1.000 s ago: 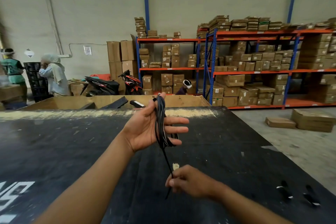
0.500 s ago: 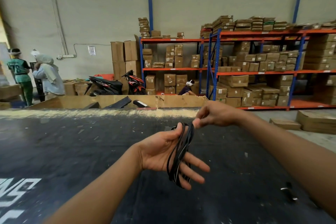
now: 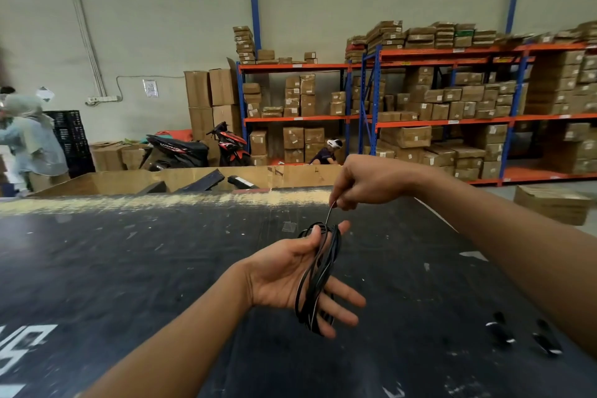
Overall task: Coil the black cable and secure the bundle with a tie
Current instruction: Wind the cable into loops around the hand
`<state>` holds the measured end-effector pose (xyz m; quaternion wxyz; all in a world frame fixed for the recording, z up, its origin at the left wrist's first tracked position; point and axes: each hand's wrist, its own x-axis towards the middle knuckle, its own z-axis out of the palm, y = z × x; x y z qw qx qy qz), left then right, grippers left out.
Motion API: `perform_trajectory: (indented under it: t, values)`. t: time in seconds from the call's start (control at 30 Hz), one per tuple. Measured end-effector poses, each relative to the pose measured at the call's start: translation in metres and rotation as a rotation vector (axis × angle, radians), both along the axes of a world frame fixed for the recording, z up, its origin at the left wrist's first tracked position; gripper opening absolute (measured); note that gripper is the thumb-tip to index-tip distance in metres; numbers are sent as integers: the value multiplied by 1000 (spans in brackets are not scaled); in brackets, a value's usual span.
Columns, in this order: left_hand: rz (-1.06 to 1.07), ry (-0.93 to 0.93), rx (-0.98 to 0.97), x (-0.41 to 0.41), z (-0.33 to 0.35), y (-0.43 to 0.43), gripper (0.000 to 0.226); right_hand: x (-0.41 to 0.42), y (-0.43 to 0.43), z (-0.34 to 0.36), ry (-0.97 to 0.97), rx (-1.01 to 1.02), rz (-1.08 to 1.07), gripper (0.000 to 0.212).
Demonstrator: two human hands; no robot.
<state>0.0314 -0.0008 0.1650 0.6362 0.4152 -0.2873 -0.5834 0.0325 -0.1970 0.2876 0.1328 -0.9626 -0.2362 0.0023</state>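
Coiling step, head view. The left hand (image 3: 284,274) was held palm-up above the dark desk (image 3: 129,262), its fingers (image 3: 344,295) spread and only loosely curled, serving as a former for the black cable (image 3: 318,278). Several turns of the cable lay across the palm and passed over the outstretched fingers, with the thumb tip resting against the top of the bundle. The right hand (image 3: 365,182) sat above and beyond the left fingertips, its fingers pinched closed on the free run of the cable, which rose as a short taut strand from the top of the bundle to that pinch.

The step in hand appeared to be winding, not yet tying: no tie was seen on the bundle. Two small dark pieces (image 3: 523,334) lay on the desk well to the right of the left fingers; whether they were ties could not be told. How much cable remained past the right-hand pinch was hidden.

The next move would likely call for carrying the free strand round the left fingers again, keeping it taut so the turns did not slide off the fingertips.

The bundle formed a narrow elongated loop, its long axis running from near the thumb tip down and slightly toward the wearer, past the little finger.
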Motion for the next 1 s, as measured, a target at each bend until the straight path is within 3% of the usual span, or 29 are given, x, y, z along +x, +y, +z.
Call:
perform_trajectory:
  t: [0.43,0.6,0.83,1.0]
  values:
    - [139,62,-23,16,-1,-3,59,-38,17,-30,-308,124,55,15]
    - [162,44,-34,17,2,-5,59,-43,10,-42,-373,274,34,14]
    - [171,3,-11,16,5,-6,59,-50,0,-59,-414,338,51,15]
    - [265,15,43,17,5,-12,37,-49,-2,-67,-459,345,34,8]
